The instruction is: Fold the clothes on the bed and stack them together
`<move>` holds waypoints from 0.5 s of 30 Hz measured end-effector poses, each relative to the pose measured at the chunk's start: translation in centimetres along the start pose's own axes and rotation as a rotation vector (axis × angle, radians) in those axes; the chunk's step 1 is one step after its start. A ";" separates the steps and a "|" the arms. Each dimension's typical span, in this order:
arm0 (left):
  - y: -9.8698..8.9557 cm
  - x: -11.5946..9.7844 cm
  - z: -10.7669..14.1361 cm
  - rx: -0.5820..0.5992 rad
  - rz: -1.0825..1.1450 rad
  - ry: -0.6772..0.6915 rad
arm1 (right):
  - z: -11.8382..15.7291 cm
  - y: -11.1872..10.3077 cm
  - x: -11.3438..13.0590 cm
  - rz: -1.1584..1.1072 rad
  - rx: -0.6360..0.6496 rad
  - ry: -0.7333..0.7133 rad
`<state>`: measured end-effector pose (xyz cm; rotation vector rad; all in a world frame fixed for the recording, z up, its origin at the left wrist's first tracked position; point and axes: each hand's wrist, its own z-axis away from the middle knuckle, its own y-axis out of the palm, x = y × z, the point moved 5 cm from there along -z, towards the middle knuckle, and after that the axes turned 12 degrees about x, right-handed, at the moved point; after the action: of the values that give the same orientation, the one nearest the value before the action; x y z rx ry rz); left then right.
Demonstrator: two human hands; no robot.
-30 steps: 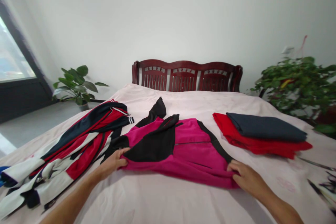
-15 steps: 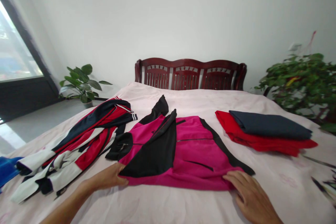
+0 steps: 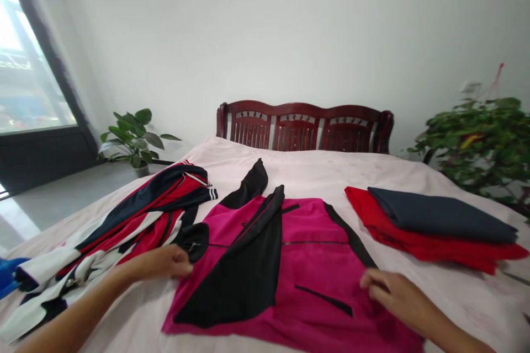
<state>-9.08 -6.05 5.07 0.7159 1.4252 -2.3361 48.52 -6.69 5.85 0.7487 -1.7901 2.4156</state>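
Note:
A magenta and black zip jacket (image 3: 314, 265) lies spread sideways on the bed, collar to the left and hem to the right. One black sleeve (image 3: 244, 270) is folded across its front; the other sticks out toward the headboard. My left hand (image 3: 168, 262), slightly blurred, hovers at the jacket's left edge beside the black collar (image 3: 194, 242). Its fingers are loosely bent, with no fabric seen in them. Over the hem end, my right hand (image 3: 385, 289) has curled fingers and thumb a little apart, apparently above the cloth.
Rumpled navy, red and white sportswear (image 3: 136, 226) lies left of the jacket, with a blue cloth (image 3: 12, 276) at the edge. Folded navy fabric (image 3: 443, 215) sits on red fabric (image 3: 434, 248) at the right. A wooden headboard (image 3: 293, 127) stands behind the pink sheet (image 3: 314, 168). Plants flank the bed.
The jacket's near edge has come down toward me and lies more spread out. Both hands have left that edge and are now farther up over the jacket. My view has tilted up slightly.

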 end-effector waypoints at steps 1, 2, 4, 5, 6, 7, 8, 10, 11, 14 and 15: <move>-1.1 -0.3 -1.4 -0.070 -0.036 -0.049 | -2.1 -1.7 -0.3 -0.028 -0.077 0.019; -2.1 -0.7 -2.8 -0.137 -0.080 -0.103 | -4.3 -3.1 -0.8 -0.038 -0.131 0.074; -3.5 -1.6 -5.9 -0.256 -0.158 -0.204 | -9.2 -5.2 -2.1 -0.023 -0.178 0.224; -3.8 -2.0 -7.4 -0.297 -0.187 -0.251 | -11.5 -5.8 -2.9 -0.015 -0.183 0.315; -3.9 -2.2 -8.8 -0.328 -0.211 -0.302 | -13.6 -6.3 -3.6 -0.010 -0.183 0.393; -3.9 -2.1 -10.1 -0.349 -0.227 -0.355 | -15.5 -6.5 -4.3 -0.012 -0.182 0.464; -3.8 -2.0 -11.3 -0.359 -0.232 -0.402 | -17.2 -6.6 -4.9 -0.021 -0.182 0.526; -3.5 -1.4 -13.3 -0.360 -0.228 -0.466 | -19.8 -6.5 -5.8 -0.046 -0.178 0.622; -3.4 -1.2 -14.1 -0.354 -0.222 -0.474 | -20.9 -6.3 -6.2 -0.057 -0.174 0.659; -3.8 -0.7 -15.9 -0.344 -0.202 -0.427 | -23.4 -5.6 -6.7 -0.074 -0.156 0.678; -4.1 -0.7 -16.3 -0.359 -0.200 -0.407 | -24.0 -5.4 -6.8 -0.075 -0.152 0.662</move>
<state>-6.48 10.28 2.27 -0.0028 1.7062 -2.1085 47.74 18.64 2.78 -0.0160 -1.5928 2.0888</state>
